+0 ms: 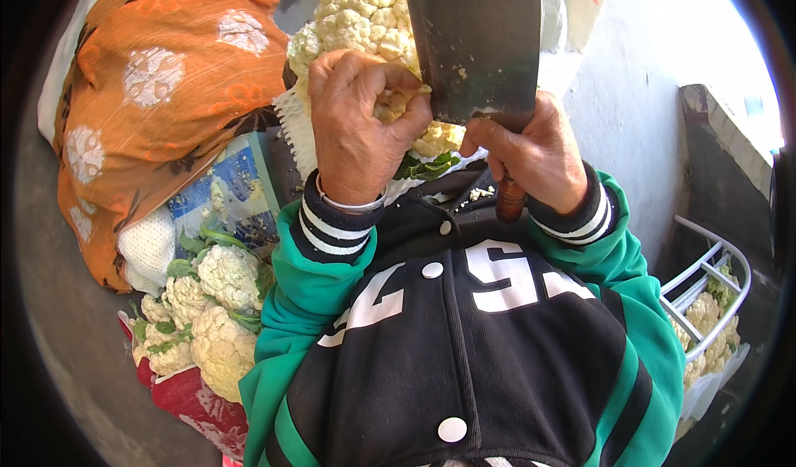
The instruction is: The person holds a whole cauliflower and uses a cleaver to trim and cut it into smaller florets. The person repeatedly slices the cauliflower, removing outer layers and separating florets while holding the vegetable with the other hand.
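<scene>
In my right hand (539, 148) is a cleaver, its fingers wrapped round the brown wooden handle (511, 199). The wide dark cleaver blade (477, 44) points up and away from me, with small white crumbs stuck to it. My left hand (356, 119) is closed in a pinch beside the blade, with a small pale cauliflower bit (424, 90) at the thumb and forefinger tips. Behind that hand stands a large cauliflower (365, 19), partly covered by my fingers and the blade. Green leaves (427, 166) and more florets show just below it.
Several cauliflower heads (220, 334) lie at my left on a red patterned cloth (203, 409). Beyond them is a bulky orange flowered cloth (166, 77). At the right, a white metal rack (713, 293) stands by more cauliflower (705, 322). White crumbs (479, 193) lie on my jacket.
</scene>
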`<state>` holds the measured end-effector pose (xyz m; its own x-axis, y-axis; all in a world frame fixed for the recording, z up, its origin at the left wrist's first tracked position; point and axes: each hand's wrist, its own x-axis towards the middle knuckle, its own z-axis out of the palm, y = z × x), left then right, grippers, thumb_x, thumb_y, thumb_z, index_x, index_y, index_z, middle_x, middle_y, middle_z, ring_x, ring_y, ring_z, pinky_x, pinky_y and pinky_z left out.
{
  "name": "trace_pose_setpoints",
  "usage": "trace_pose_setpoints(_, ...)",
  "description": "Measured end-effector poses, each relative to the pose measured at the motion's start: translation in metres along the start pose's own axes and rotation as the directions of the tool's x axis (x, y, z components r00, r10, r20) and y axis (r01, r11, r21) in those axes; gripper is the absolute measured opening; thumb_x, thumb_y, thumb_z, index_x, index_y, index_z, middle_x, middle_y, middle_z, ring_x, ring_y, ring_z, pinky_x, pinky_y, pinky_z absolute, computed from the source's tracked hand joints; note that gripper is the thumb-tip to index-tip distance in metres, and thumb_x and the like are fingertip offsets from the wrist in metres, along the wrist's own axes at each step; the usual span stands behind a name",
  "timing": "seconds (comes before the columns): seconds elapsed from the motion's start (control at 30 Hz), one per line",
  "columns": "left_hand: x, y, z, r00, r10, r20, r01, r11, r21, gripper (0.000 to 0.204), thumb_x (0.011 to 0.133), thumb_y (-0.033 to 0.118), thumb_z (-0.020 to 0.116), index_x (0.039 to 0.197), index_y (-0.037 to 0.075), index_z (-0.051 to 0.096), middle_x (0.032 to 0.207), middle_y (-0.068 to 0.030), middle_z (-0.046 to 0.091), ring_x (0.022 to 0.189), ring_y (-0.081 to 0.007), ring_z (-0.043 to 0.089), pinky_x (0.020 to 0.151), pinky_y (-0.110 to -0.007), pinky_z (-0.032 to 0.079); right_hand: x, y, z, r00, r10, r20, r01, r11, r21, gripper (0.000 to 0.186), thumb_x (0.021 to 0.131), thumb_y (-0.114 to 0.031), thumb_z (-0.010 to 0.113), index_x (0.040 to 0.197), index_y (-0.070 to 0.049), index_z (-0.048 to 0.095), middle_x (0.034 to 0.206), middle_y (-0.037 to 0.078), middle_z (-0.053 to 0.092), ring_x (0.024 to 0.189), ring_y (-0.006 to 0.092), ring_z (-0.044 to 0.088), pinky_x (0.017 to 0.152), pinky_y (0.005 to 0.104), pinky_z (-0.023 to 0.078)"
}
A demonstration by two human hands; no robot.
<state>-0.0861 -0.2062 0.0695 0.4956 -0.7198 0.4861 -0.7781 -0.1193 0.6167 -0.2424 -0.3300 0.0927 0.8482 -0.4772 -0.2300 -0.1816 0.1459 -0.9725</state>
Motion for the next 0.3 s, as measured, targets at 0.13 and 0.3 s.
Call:
trace_pose_setpoints(0.13,-0.0019,0.0005,0.0012,0.999,-0.033,-0.011,0.033,0.999,-0.041,0.016,0.068,0.011,0.076,0.082,0.009,0.068,0.084,-0.003,0.06,0.099,-0.027,0.051,0.092,-0.041,0.04,-0.0039,-0.0034,0.0015,1.0,0.026,-0.01,-0.027,0.999,-0.046,0.01,0.092,-0.006,0.062,0.096,-0.001,0.069,0.076,0.007,0.07,0.048,0.008,0.055,0.045,0.0205,0.046)
trace_pose_setpoints(0.3,-0.0018,-0.0012,-0.0021,0.998,0.067,0.014,-0.067,0.998,0.018,0.015,0.072,0.015,0.075,0.084,0.011,0.069,0.086,-0.0032,0.06,0.1,-0.0272,0.052,0.097,-0.043,0.037,-0.0012,0.0001,0.0081,0.999,-0.014,-0.04,0.012,0.999,-0.038,0.012,0.094,-0.007,0.059,0.099,-0.001,0.069,0.077,0.007,0.071,0.048,0.0082,0.055,0.046,0.0208,0.046)
